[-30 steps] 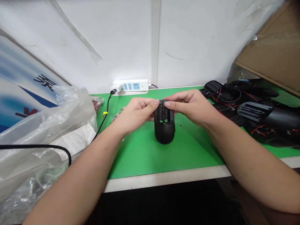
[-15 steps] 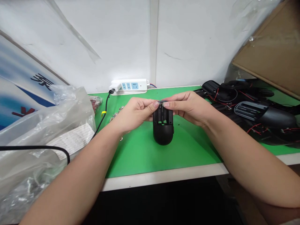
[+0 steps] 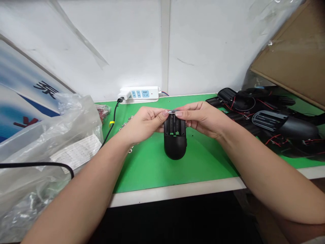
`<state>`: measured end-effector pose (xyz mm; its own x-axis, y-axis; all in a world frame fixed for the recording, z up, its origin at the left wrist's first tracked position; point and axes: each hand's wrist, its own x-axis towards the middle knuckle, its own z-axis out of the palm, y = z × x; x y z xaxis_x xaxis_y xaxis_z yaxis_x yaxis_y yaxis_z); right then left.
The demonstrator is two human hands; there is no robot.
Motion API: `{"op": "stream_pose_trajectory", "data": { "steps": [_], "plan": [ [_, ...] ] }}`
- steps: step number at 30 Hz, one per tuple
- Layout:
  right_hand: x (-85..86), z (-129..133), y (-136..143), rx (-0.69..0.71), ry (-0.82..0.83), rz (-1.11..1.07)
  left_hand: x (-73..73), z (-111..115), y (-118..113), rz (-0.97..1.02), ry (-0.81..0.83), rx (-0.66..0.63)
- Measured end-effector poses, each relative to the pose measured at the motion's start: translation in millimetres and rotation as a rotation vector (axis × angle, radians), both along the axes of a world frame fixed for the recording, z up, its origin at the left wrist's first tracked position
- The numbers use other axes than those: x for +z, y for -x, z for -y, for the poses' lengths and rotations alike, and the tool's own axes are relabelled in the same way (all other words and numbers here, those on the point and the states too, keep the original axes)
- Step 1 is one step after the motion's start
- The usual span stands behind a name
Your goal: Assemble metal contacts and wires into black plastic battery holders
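Observation:
Between my hands is a black plastic housing with an open battery compartment, its rounded end pointing down toward me. My left hand pinches its upper left edge, thumb on top. On the upper right edge, my right hand grips with thumb and fingers. A small shiny metal piece, likely a battery contact, shows between the two thumb tips at the compartment's far end. Behind my left hand, small metal contact pieces lie on the green mat, partly hidden.
A white power strip with a black cable stands against the wall. More black housings with red wires are heaped at right, below a cardboard box. Clear plastic bags and a printed paper lie at left.
The metal piece between my thumbs now shows more plainly at the compartment's far end. Both hands keep their grip on the housing; the whole view has shifted slightly.

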<state>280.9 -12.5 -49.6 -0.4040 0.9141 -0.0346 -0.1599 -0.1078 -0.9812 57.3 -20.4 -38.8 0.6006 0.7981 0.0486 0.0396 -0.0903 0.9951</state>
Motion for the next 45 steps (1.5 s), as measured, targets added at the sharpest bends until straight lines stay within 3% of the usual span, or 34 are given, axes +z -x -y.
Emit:
{"op": "stream_pose_trajectory", "data": {
  "steps": [5, 10, 16, 31, 45],
  "plan": [
    [3.0, 1.4, -0.9, -0.013, 0.007, 0.027, -0.8, 0.2, -0.2, -0.003, 0.017, 0.012],
    [12.6, 11.0, -2.0, 0.035, -0.098, 0.046, 0.2, 5.4, -6.2, 0.137, 0.141, 0.041],
    [20.3, 16.4, -2.0, 0.037, -0.103, 0.032, 4.1, 8.7, -10.0, 0.223, 0.252, 0.073],
    [13.8, 11.3, -1.4, 0.008, -0.090, 0.050, 0.9, 7.2, -8.5, 0.146, 0.216, 0.069],
    [18.0, 13.3, -2.3, 0.001, -0.061, 0.035, 2.8, 8.6, -8.3, 0.146, 0.169, 0.055]
  ]
}}
